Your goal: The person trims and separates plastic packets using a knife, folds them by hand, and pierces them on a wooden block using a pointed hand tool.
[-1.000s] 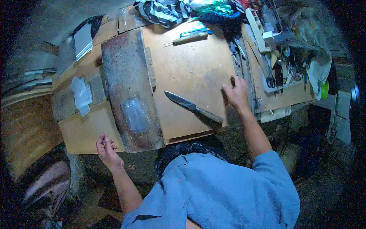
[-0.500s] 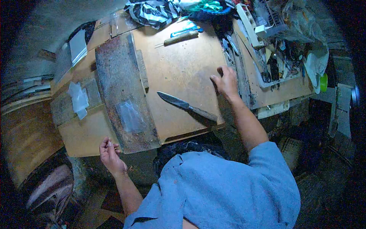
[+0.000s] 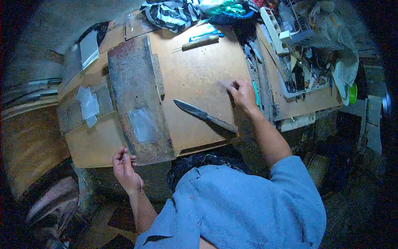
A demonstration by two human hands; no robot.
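This looks like a cramped workshop: the wooden surface (image 3: 195, 79) is scuffed and stained, a knife (image 3: 206, 116) lies on it, a pronged tool (image 3: 202, 42) sits beyond the knife, and right of the knife a tray (image 3: 307, 93) overflows with implements (scissors (image 3: 291, 86) included).

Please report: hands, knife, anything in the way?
Left hand near table edge, grip unclear. Right hand curled, grip unclear. Knife untouched between them, possibly in the way.

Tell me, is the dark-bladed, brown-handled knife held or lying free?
Lying free: the knife lies on the tan tabletop; the right hand and left hand are clear of it.
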